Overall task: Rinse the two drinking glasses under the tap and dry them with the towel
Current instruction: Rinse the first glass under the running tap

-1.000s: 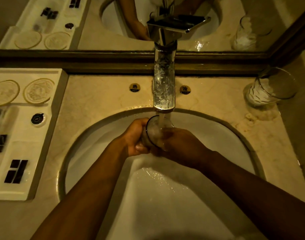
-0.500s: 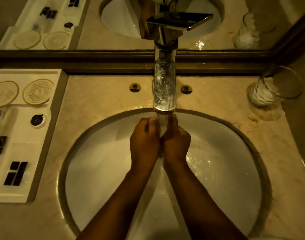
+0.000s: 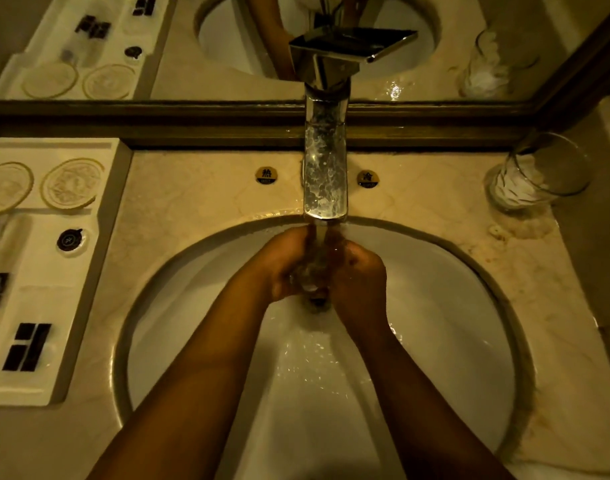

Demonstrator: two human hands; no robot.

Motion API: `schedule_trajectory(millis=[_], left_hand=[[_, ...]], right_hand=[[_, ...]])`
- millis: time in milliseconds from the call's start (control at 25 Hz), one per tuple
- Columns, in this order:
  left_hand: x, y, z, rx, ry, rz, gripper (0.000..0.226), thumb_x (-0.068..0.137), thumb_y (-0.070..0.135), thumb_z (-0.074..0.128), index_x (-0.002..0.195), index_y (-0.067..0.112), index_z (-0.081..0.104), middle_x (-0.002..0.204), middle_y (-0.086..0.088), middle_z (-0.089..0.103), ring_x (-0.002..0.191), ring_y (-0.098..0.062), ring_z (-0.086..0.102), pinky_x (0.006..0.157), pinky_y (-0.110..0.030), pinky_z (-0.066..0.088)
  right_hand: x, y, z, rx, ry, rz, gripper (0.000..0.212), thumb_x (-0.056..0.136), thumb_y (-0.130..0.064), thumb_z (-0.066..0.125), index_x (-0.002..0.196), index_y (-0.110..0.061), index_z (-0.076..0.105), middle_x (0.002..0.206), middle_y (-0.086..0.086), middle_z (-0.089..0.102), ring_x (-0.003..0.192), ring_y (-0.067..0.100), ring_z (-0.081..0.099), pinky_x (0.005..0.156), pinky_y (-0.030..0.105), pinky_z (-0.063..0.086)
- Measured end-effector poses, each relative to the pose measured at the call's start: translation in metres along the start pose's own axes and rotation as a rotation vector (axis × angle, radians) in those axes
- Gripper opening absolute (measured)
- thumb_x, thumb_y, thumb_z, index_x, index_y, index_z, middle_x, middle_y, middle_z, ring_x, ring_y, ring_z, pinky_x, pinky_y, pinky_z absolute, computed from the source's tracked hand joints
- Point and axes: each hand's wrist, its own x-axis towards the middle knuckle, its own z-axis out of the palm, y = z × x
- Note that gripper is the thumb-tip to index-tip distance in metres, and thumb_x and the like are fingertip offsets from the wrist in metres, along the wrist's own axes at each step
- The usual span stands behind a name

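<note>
Both my hands hold one drinking glass (image 3: 311,276) between them under the running tap (image 3: 325,174), over the white sink (image 3: 445,306). My left hand (image 3: 283,263) grips its left side and my right hand (image 3: 357,276) its right side. Water streams over the glass and runs down the basin. The glass is mostly hidden by my fingers. A second drinking glass (image 3: 539,171) stands on the counter at the far right, with something white inside. No towel is in view.
A white tray (image 3: 47,271) with round coasters and small dark packets sits on the marble counter (image 3: 199,195) at the left. Hot and cold badges flank the tap base. A dark-framed mirror (image 3: 227,119) runs along the back.
My hands turned the glass under the stream: it was tilted with its mouth showing, then covered by upright hands, and now lies low between both hands. The camera dipped slightly.
</note>
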Motion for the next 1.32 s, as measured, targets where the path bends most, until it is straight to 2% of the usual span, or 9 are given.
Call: schedule_trajectory(millis=[160, 240, 360, 600, 760, 960, 1160, 1240, 1320], left_hand=[[0.014, -0.021, -0.017, -0.345, 0.036, -0.046, 0.033, 0.097, 0.033, 0.051, 0.073, 0.017, 0.069, 0.064, -0.001, 0.069, 0.053, -0.014, 0.066, 0.063, -0.03, 0.047], [0.022, -0.041, -0.017, -0.518, 0.129, 0.022, 0.023, 0.097, 0.031, 0.055, 0.085, 0.017, 0.068, 0.073, -0.002, 0.07, 0.059, -0.014, 0.068, 0.061, -0.028, 0.053], [0.025, -0.063, -0.018, -0.741, 0.08, 0.119, 0.024, 0.095, 0.036, 0.062, 0.099, 0.015, 0.073, 0.09, -0.005, 0.073, 0.086, -0.019, 0.072, 0.091, -0.033, 0.056], [0.009, -0.063, -0.012, -0.473, 0.052, 0.057, 0.031, 0.092, 0.035, 0.057, 0.08, 0.014, 0.077, 0.08, -0.009, 0.075, 0.075, -0.023, 0.073, 0.076, -0.035, 0.055], [0.004, -0.043, -0.022, -0.153, -0.031, -0.069, 0.038, 0.093, 0.04, 0.052, 0.078, 0.013, 0.074, 0.067, -0.008, 0.068, 0.06, -0.023, 0.063, 0.051, -0.024, 0.046], [0.018, -0.033, -0.011, -0.254, 0.1, 0.252, 0.027, 0.094, 0.033, 0.059, 0.096, 0.013, 0.078, 0.089, -0.011, 0.077, 0.084, -0.027, 0.072, 0.074, -0.037, 0.055], [0.021, -0.047, -0.015, -0.223, 0.228, 0.407, 0.025, 0.098, 0.025, 0.06, 0.08, 0.014, 0.073, 0.074, -0.006, 0.073, 0.07, -0.019, 0.07, 0.066, -0.029, 0.056], [0.018, -0.04, -0.02, -0.148, 0.252, 0.431, 0.026, 0.096, 0.022, 0.062, 0.073, 0.015, 0.072, 0.067, -0.005, 0.069, 0.062, -0.019, 0.065, 0.06, -0.028, 0.051], [0.018, -0.034, -0.025, -0.112, 0.173, 0.341, 0.025, 0.093, 0.027, 0.061, 0.081, 0.009, 0.073, 0.076, -0.018, 0.065, 0.067, -0.031, 0.061, 0.06, -0.03, 0.045]], right_hand=[[0.0, 0.005, -0.005, -0.311, -0.277, -0.298, 0.026, 0.097, -0.038, 0.055, 0.097, -0.021, 0.074, 0.08, -0.009, 0.072, 0.077, 0.007, 0.069, 0.073, 0.023, 0.053], [0.002, 0.005, -0.003, -0.414, -0.336, -0.383, 0.027, 0.102, -0.032, 0.048, 0.112, -0.02, 0.07, 0.096, -0.001, 0.075, 0.086, 0.012, 0.069, 0.079, 0.028, 0.053], [0.0, -0.001, 0.004, -0.671, -0.49, -0.475, 0.03, 0.099, -0.021, 0.045, 0.124, -0.019, 0.061, 0.111, 0.006, 0.071, 0.094, 0.022, 0.068, 0.082, 0.036, 0.056], [0.004, -0.007, -0.019, -1.009, -0.779, -0.649, 0.029, 0.092, -0.047, 0.054, 0.114, -0.032, 0.065, 0.107, -0.009, 0.07, 0.094, 0.012, 0.065, 0.071, 0.025, 0.045], [0.017, 0.006, -0.042, -1.168, -0.885, -0.894, 0.051, 0.083, -0.021, 0.069, 0.129, -0.035, 0.051, 0.125, -0.007, 0.064, 0.105, 0.02, 0.064, 0.081, 0.032, 0.049], [-0.006, 0.001, -0.02, -0.729, -0.646, -0.445, 0.052, 0.09, -0.018, 0.061, 0.139, -0.026, 0.047, 0.125, -0.001, 0.063, 0.103, 0.014, 0.062, 0.091, 0.03, 0.051], [-0.015, -0.012, 0.0, 0.468, -0.565, 0.365, 0.037, 0.082, 0.001, 0.055, 0.118, 0.001, 0.064, 0.11, 0.028, 0.066, 0.101, 0.034, 0.065, 0.094, 0.054, 0.051], [-0.02, -0.011, -0.001, 0.347, -0.553, 0.332, 0.032, 0.087, -0.001, 0.053, 0.116, -0.006, 0.065, 0.115, 0.023, 0.065, 0.102, 0.032, 0.065, 0.096, 0.055, 0.052], [-0.023, 0.004, -0.002, -0.415, -0.597, -0.129, 0.033, 0.09, -0.01, 0.055, 0.121, -0.02, 0.062, 0.119, 0.005, 0.066, 0.104, 0.021, 0.064, 0.093, 0.038, 0.053]])
